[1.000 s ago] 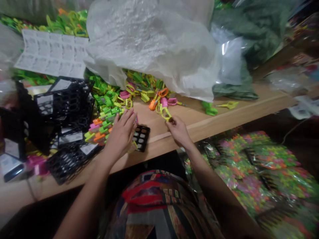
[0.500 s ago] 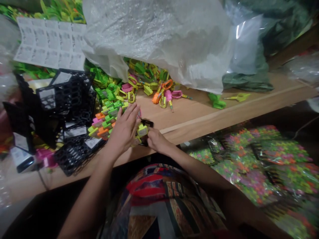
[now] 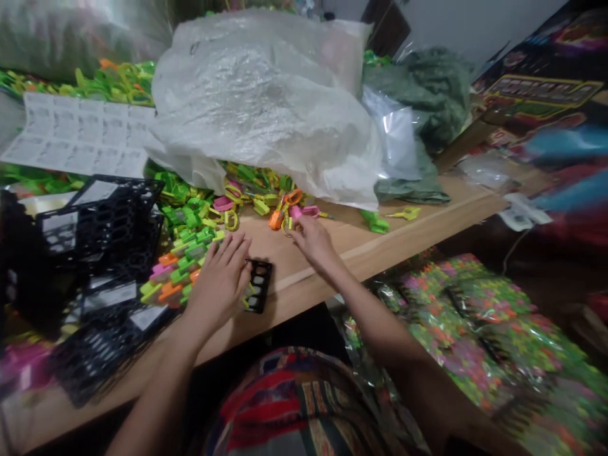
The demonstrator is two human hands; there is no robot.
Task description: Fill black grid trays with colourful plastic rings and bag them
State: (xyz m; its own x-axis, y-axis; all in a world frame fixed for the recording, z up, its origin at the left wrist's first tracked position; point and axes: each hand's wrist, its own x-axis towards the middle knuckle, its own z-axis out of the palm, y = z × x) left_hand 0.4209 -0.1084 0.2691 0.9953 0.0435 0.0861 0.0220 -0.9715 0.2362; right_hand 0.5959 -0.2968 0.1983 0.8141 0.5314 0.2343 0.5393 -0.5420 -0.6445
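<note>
The head camera looks forward and down on the nearby left hand (image 3: 218, 278), right hand (image 3: 314, 242) and bench (image 3: 292, 272).

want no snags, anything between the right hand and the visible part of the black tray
Nothing visible stands between the right hand and the black tray; the left hand hides its left side.

The person's forearms (image 3: 164, 373) extend from the bottom edge: left hand (image 3: 217, 278) flattish, back upward, left of centre; right hand (image 3: 314, 243), fingers bent, near mid-frame.
</note>
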